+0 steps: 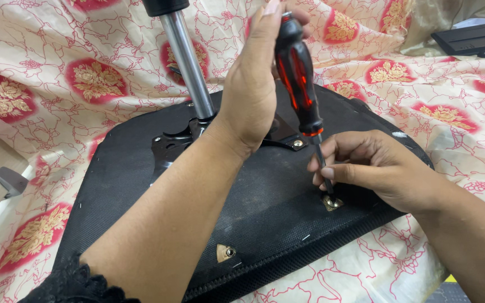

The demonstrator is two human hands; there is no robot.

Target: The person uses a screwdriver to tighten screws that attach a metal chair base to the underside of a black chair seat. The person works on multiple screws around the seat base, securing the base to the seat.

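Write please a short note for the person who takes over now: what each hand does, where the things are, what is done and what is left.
Left hand: wrapped around the red and black handle of the screwdriver, holding it nearly upright.
Right hand: fingertips pinch the screwdriver shaft just above the tip, steadying it.
Tip sits on the screw in a brass-coloured fitting on the black chair seat underside, which lies upturned on a flowered cloth.
Done: cannot tell how far this screw is turned.
Left: a second fitting nearer the seat edge, untouched. The metal column and its mounting plate stand behind the hands.
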